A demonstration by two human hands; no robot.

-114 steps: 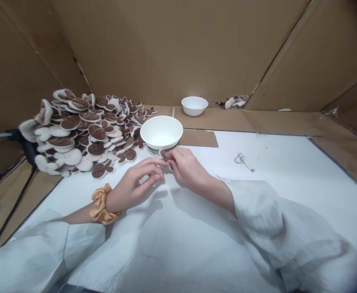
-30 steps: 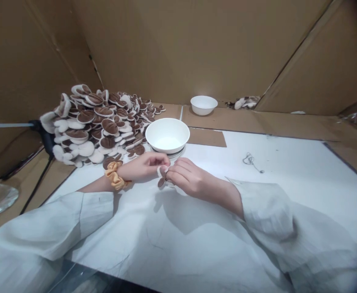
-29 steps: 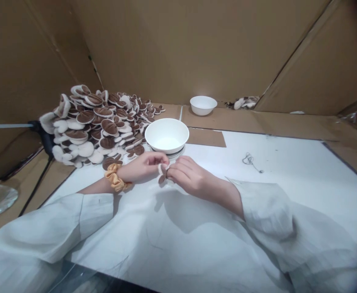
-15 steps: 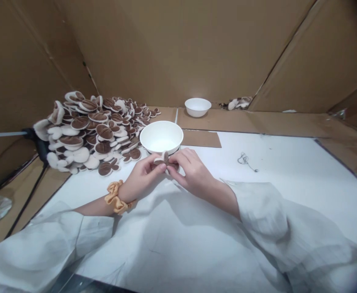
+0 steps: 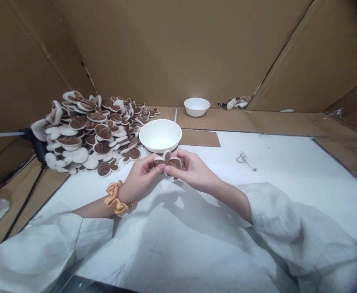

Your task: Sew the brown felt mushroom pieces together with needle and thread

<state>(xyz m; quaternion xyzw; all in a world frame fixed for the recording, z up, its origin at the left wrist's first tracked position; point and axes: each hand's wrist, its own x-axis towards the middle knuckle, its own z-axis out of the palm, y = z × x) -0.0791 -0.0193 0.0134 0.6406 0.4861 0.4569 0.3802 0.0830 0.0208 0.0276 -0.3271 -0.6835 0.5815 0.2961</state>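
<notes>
A small brown and cream plush piece with rounded lobes is pinched between my two hands, just in front of a white bowl. My left hand, with a yellow scrunchie at the wrist, grips its left side between thumb and fingers. On the other side my right hand has its thumb on the front and its fingers behind. Fingers hide part of the piece's lower edge. Whether a needle or thread is in either hand cannot be made out.
A large heap of similar brown and cream plush pieces lies at the left. Behind stands a second white bowl. Tangled dark thread rests on the white tabletop at right. Cardboard walls enclose the table.
My right hand has turned and shifted slightly right, its thumb now along the front of the plush piece, so more of the piece shows. My left hand stays nearly where it was.
</notes>
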